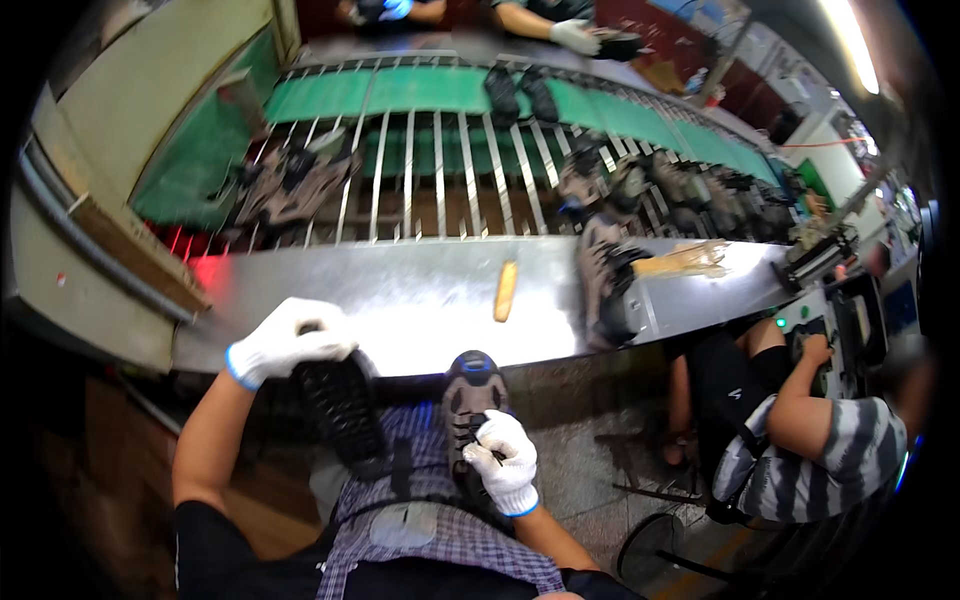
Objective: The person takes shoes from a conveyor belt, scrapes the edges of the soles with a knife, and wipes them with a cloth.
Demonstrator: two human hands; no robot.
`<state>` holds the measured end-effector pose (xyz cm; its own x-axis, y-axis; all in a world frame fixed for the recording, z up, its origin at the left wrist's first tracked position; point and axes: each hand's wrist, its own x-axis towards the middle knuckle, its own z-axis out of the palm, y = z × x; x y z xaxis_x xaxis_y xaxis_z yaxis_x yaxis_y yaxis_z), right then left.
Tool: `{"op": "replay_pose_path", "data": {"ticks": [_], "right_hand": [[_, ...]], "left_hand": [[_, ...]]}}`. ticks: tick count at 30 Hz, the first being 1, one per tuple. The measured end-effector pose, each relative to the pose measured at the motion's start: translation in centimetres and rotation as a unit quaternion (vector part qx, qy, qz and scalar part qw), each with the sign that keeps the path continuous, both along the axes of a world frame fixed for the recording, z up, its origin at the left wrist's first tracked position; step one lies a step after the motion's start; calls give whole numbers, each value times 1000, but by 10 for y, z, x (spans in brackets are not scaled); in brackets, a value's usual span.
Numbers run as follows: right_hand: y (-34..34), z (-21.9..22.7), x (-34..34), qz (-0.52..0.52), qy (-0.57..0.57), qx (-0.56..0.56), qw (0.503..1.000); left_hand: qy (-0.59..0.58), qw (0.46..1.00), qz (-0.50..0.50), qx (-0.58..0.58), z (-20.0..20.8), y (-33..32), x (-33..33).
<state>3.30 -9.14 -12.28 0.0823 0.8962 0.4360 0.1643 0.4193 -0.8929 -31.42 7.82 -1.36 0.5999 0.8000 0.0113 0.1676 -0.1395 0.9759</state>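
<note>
The left hand [285,338], in a white knit glove, is closing around the upper end of a black-soled shoe [340,415], whose lugged tread is facing the camera at the near edge of the bench. The right hand [503,460], gloved too, is curling its fingers narrowly over the lacing of a taupe trail shoe [473,395] above the apron [440,525], its dark toe pointing far; whether a lace is being pinched, I cannot tell. The step in hand seems to be handling the lacing. The next move probably calls for a steady left hold and fine right fingertip work. On the steel bench [400,305] beyond, a tan bar [505,292] is lying in the middle, and more trail shoes [602,285] are standing to the right.
</note>
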Motion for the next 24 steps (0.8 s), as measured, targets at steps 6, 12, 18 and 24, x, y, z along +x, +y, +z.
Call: {"op": "replay_pose_path", "data": {"ticks": [6, 12, 18, 24], "right_hand": [[7, -28, 39, 16, 156, -216, 964], [14, -129, 46, 168, 572, -551, 583], [4, -118, 69, 252, 553, -501, 616], [-39, -71, 51, 146, 479, -540, 677]], "left_hand": [[-16, 998, -17, -60, 12, 15, 14], [-55, 995, -56, -69, 15, 45, 44], [9, 992, -123, -20, 2, 60, 106], [-106, 975, -148, -127, -83, 42, 149]]}}
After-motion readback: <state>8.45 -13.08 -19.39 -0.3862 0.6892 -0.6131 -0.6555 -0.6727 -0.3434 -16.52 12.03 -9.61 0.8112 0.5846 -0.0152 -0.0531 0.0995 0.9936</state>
